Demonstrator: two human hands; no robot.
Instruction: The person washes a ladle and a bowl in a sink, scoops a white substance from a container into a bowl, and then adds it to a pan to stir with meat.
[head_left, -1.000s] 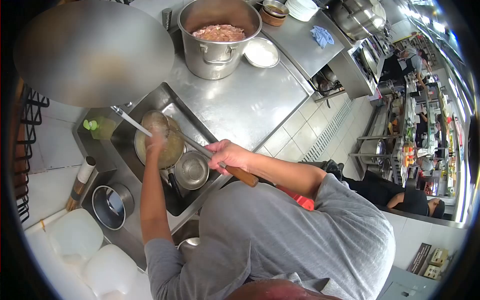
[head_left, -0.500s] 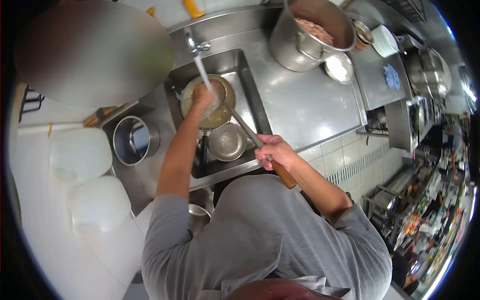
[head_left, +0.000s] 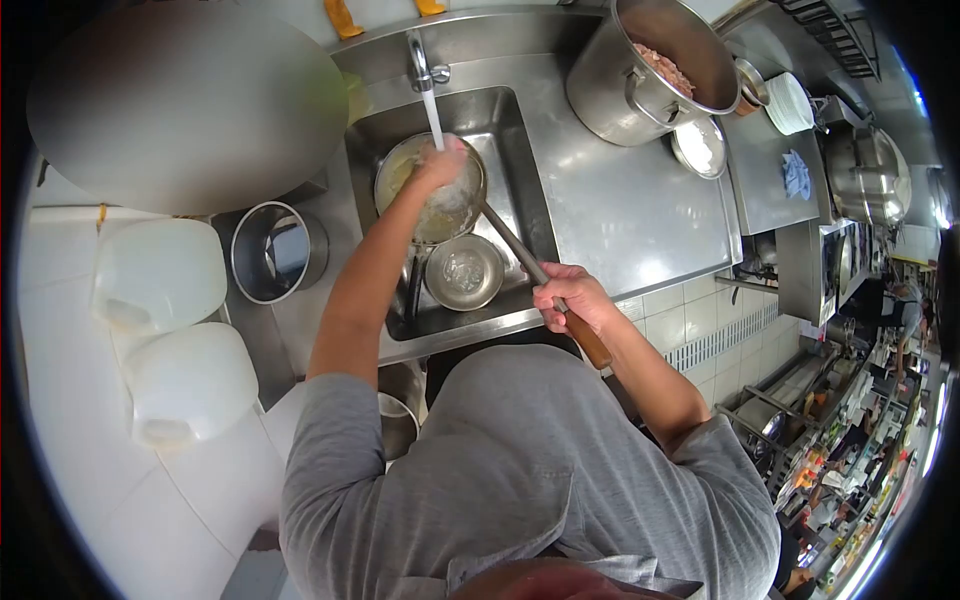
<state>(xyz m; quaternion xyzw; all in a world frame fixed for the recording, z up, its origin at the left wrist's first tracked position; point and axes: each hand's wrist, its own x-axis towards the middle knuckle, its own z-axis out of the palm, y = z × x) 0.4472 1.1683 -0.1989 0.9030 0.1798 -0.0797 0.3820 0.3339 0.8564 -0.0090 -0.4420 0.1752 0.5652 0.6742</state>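
My right hand [head_left: 573, 297] is wrapped around the handle of a long ladle [head_left: 515, 240], near its wooden end. The handle slants up into the sink [head_left: 518, 165], where the ladle's head lies over a round metal pan [head_left: 388, 165] with cloudy water. My left hand [head_left: 442, 163] is at the ladle's head, under the stream from the faucet [head_left: 420, 60]; its fingers are blurred by motion and water. Closer to me in the sink sits a smaller metal bowl [head_left: 464, 272], with a dark handle [head_left: 414, 288] beside it.
A big stockpot [head_left: 610, 95] holding pinkish pieces stands on the steel counter [head_left: 640, 215] at right, with a shiny metal dish [head_left: 698, 148] by it. Left of the sink is an empty steel pot [head_left: 318, 245]. Two white plastic jugs [head_left: 165, 270] lie farther left. A blue cloth [head_left: 796, 175] rests at right.
The view has shifted, so the sink and counter sit slightly farther right. My left hand has moved over the ladle's head under the water; my right hand keeps its grip on the handle.
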